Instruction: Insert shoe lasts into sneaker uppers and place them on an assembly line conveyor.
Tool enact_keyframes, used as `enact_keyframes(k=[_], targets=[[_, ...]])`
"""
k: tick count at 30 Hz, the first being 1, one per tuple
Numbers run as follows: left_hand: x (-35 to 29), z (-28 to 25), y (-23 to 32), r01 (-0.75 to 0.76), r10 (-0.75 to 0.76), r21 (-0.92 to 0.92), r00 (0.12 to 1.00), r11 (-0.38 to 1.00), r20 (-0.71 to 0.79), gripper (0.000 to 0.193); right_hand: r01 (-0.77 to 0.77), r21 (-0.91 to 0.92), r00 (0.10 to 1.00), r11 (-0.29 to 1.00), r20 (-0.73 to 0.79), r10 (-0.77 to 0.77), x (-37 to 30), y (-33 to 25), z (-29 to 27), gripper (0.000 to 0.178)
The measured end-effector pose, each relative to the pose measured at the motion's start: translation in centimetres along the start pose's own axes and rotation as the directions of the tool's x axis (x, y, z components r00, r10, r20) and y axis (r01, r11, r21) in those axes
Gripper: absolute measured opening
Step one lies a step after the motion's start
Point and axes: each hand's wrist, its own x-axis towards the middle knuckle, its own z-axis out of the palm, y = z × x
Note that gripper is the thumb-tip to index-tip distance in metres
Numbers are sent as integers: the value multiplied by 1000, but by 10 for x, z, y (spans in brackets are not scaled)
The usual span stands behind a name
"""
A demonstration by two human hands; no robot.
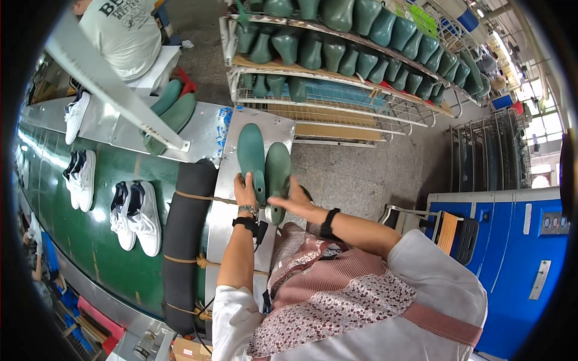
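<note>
Two green shoe lasts [250,150] lie side by side, soles up, over a narrow metal ledge. My left hand [245,194] is closed around the heel part of the left last, fingers along its outer side. The right last [278,165] is gripped by my right hand [295,201], its thumb across the heel and its fingers at the outer side, partly hidden. A round hole shows in each heel end. Beside my left forearm is a dark padded roll [188,222] tied with cord.
White sneakers [144,216] stand in pairs on the green conveyor belt [102,253] at left. More lasts [171,114] lie on the metal bench beyond a slanted post [114,78]. A rack [337,75] of green lasts stands ahead; a blue cabinet [512,259] is at right. Another person [120,39] sits far left.
</note>
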Motion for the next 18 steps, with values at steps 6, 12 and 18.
enact_keyframes(k=[6,12,18], targets=[[-21,2,62,223,-205,-16,919,975,336,60,37,-241,999,970,28,-31,13,15,-18,133],[-82,99,127,225,-65,-443,936,868,347,69,-116,400,919,909,390,-55,27,-5,-175,97],[-65,206,196,-197,228,-130,921,972,315,84,94,396,979,914,132,-158,71,1,-312,82]])
